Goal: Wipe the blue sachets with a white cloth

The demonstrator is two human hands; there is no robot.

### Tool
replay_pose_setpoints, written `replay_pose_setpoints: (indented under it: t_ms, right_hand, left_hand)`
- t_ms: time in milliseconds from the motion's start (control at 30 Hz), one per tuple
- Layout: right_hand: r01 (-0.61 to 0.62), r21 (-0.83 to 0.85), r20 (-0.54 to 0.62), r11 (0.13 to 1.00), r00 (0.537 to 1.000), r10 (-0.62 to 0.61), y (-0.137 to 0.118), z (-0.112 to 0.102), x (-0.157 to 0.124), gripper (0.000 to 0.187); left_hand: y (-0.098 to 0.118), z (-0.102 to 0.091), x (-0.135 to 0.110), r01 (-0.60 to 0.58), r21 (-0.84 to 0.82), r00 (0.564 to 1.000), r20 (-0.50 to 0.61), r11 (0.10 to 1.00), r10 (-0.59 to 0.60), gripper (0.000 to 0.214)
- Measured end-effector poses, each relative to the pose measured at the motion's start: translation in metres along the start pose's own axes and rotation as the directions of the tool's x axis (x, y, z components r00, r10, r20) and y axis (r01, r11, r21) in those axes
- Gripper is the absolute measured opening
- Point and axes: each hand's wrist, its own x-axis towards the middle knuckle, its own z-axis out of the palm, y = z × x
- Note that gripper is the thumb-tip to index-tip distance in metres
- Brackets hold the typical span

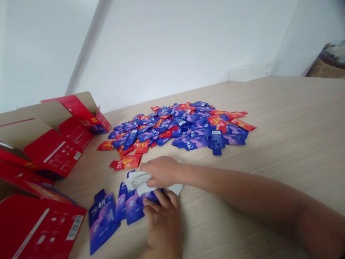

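My right hand (160,172) reaches in from the right and is bunched around a white cloth (137,181). Under the cloth, my left hand (161,223) has its fingers curled on a blue-purple foil sachet (134,208), which lies partly hidden by the cloth and fingers. Another sachet (120,203) lies against it, and a third (102,220) rests flat further left. Beyond my hands is a large loose pile of blue-purple and red-orange sachets (175,126), a little apart from my right hand.
Flattened and opened red cardboard cartons (51,151) lie at the left of the light wood-grain table (283,115), with another (37,230) at the lower left. White walls rise behind the table. A brown and grey object (329,63) stands at the top right.
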Motion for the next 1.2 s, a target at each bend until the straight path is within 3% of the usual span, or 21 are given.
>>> replay_pose_setpoints:
  t_ms: [133,333,467,600,767,900,1033,1200]
  right_hand:
    - [0.009,0.003,0.120,1.000,0.993,-0.009,-0.001,0.010,-0.001,0.037]
    - [-0.156,-0.083,0.064,0.984,0.985,0.162,0.018,0.010,0.000,0.037]
    - [-0.206,-0.079,-0.037,0.975,0.978,0.203,0.022,0.001,0.000,0.036]
    - [-0.127,-0.050,-0.082,0.991,0.989,0.123,0.011,-0.004,0.000,0.034]
    - [0.043,-0.030,0.055,0.999,0.998,-0.041,0.001,0.004,-0.002,0.036]
    - [-0.042,-0.055,0.115,0.998,0.992,0.048,0.009,0.011,-0.001,0.038]
    - [-0.173,-0.116,0.056,0.978,0.982,0.180,0.021,0.008,0.000,0.037]
    - [-0.121,-0.085,-0.091,0.989,0.989,0.114,0.013,-0.003,-0.002,0.035]
  left_hand:
    - [-0.001,-0.003,0.000,0.013,-0.030,1.000,0.016,0.999,-0.012,0.032]
    - [0.001,-0.003,0.001,0.001,-0.016,0.999,0.045,1.000,0.000,0.034]
    - [-0.001,-0.002,0.000,-0.011,-0.002,1.000,0.029,1.000,0.011,0.034]
    - [-0.004,-0.003,0.001,-0.030,-0.012,1.000,0.005,0.999,0.030,0.036]
    - [-0.001,-0.004,0.001,0.004,-0.033,1.000,0.024,0.999,-0.003,0.035]
    - [-0.002,-0.006,0.001,0.004,-0.039,0.999,0.042,0.999,-0.002,0.035]
    - [-0.007,-0.008,0.001,-0.046,-0.048,0.998,0.036,0.998,0.047,0.036]
    - [-0.004,-0.006,0.001,-0.015,-0.055,0.998,0.065,0.998,0.018,0.037]
